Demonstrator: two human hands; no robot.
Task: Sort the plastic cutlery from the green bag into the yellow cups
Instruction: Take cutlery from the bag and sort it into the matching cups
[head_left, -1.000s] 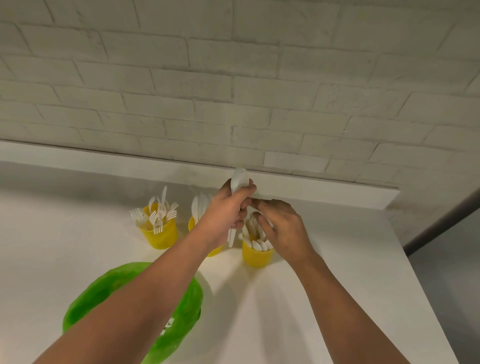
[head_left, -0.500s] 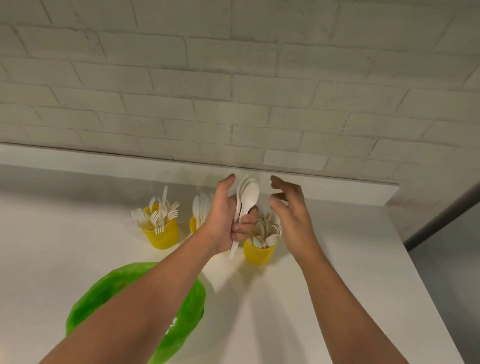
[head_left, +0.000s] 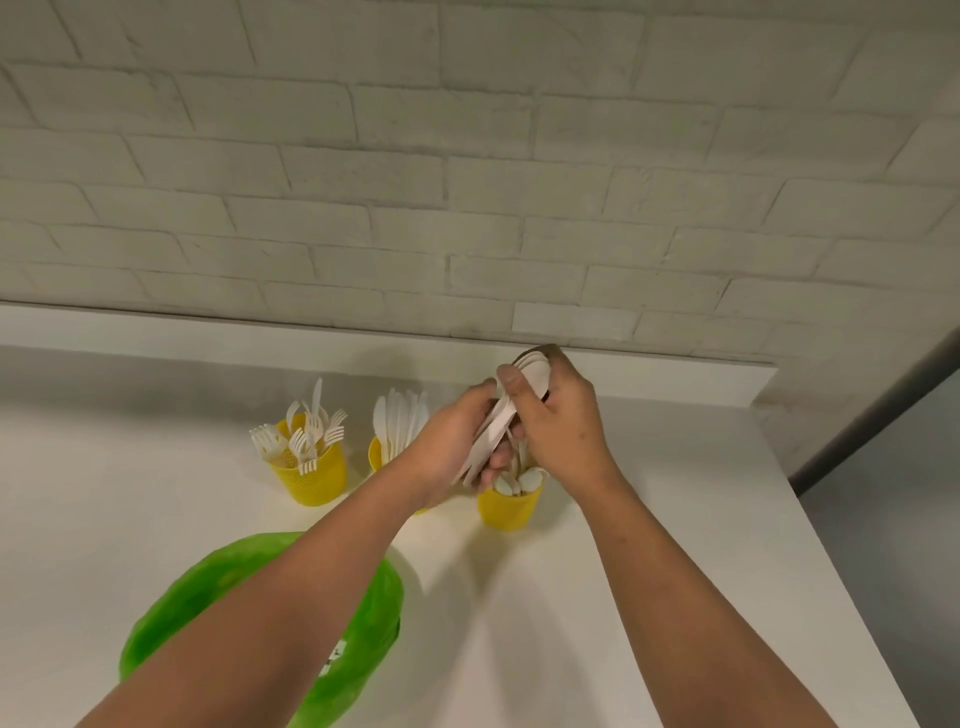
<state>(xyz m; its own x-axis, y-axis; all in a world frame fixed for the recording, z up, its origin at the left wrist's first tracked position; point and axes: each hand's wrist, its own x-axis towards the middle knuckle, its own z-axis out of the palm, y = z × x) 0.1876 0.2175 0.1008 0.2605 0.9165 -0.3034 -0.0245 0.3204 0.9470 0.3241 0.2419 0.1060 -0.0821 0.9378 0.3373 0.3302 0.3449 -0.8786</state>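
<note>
Two hands gripped one spoon bundle (head_left: 537, 373): left hand (head_left: 457, 441) round the handles, right hand (head_left: 563, 421) pinching the bowls, just above the three-o'clock yellow cup (head_left: 511, 506). We judged spoon-sorting underway; next, lower one in.

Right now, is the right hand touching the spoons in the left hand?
Touching. Head view: the right hand pinches the spoons at their bowls; the left hand grips their handles.

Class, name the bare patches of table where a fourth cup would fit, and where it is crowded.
Bare table lies left of the fork cup and right of the spoon cup. Crowded: above the spoon cup, where the left hand and right hand grip spoons, beside the knife cup.
</note>
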